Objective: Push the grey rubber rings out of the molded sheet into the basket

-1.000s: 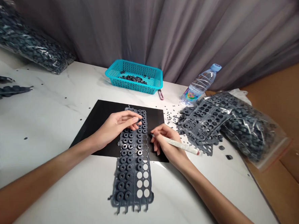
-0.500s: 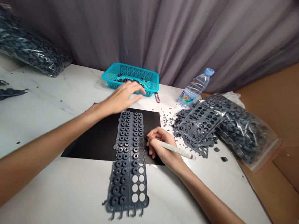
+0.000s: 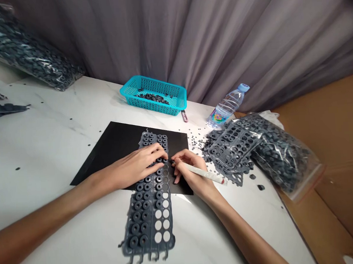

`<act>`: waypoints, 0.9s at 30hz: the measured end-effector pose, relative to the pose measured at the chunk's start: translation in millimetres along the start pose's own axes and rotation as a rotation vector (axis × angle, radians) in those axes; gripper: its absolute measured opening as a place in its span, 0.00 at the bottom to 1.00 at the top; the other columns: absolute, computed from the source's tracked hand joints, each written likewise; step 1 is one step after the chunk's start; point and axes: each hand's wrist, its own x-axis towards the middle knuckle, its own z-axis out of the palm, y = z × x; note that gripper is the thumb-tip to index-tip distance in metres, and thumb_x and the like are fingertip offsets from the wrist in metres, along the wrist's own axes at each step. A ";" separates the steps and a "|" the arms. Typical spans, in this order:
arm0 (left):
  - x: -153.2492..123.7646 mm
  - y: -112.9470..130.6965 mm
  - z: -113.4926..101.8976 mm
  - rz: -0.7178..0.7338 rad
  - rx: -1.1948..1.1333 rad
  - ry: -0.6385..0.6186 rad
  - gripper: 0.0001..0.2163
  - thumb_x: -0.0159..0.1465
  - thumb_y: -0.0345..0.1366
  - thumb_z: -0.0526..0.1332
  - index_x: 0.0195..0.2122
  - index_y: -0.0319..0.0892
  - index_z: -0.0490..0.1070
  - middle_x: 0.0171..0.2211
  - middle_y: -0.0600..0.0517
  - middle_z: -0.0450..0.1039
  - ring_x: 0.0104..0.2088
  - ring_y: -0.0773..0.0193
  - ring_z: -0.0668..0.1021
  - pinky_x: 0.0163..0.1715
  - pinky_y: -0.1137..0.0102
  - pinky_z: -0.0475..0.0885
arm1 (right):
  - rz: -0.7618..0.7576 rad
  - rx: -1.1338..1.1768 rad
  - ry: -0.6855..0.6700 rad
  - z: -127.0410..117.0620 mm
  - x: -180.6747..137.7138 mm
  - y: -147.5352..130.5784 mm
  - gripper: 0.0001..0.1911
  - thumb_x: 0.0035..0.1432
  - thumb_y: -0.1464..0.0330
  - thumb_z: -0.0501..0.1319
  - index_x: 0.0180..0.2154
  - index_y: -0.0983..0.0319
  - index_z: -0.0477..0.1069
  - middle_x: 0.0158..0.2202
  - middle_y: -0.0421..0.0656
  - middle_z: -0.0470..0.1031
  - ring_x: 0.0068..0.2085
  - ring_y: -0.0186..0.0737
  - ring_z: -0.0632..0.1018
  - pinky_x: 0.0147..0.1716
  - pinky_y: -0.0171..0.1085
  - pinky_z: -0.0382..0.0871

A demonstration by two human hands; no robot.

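Note:
A long grey rubber sheet (image 3: 148, 207) of small washers lies across a black mat (image 3: 117, 149) on the white table; its right column has empty round holes. My left hand (image 3: 139, 165) rests on the sheet's upper middle, fingers curled down and pressing on it. My right hand (image 3: 188, 172) sits just right of the sheet, gripping a white pen-like tool (image 3: 205, 174) with its tip at the sheet's right edge, beside my left fingertips.
A teal basket (image 3: 154, 96) with loose washers stands behind the mat. A water bottle (image 3: 227, 105), a stack of emptied grey sheets (image 3: 230, 150) and a bag of washers (image 3: 282, 155) lie right. Another bag (image 3: 25, 61) lies at far left. Cardboard (image 3: 338, 138) borders the right edge.
My left hand went out to the teal basket and has come back onto the sheet, next to the tool tip. My right hand with the tool stayed in place.

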 end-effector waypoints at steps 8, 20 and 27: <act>-1.7 3.4 0.2 -0.033 -0.056 -0.002 0.11 0.78 0.40 0.55 0.57 0.50 0.73 0.53 0.52 0.73 0.48 0.59 0.80 0.52 0.64 0.72 | 0.022 0.078 -0.081 0.0 -2.9 1.4 0.04 0.62 0.69 0.65 0.39 0.61 0.72 0.27 0.35 0.75 0.22 0.31 0.76 0.22 0.30 0.76; 0.9 -3.7 5.3 0.005 -0.044 0.029 0.10 0.78 0.40 0.56 0.54 0.47 0.74 0.49 0.52 0.75 0.45 0.60 0.79 0.49 0.64 0.72 | -0.001 -0.025 -0.076 0.3 -3.2 0.0 0.01 0.63 0.71 0.62 0.37 0.60 0.71 0.26 0.34 0.75 0.21 0.31 0.77 0.22 0.29 0.73; 1.1 -2.8 6.4 -0.009 -0.060 0.045 0.09 0.77 0.39 0.57 0.53 0.48 0.74 0.49 0.52 0.74 0.45 0.61 0.79 0.49 0.65 0.72 | -0.005 -0.021 -0.077 0.0 -2.2 2.3 0.01 0.63 0.72 0.62 0.37 0.60 0.71 0.27 0.34 0.75 0.21 0.30 0.76 0.21 0.29 0.73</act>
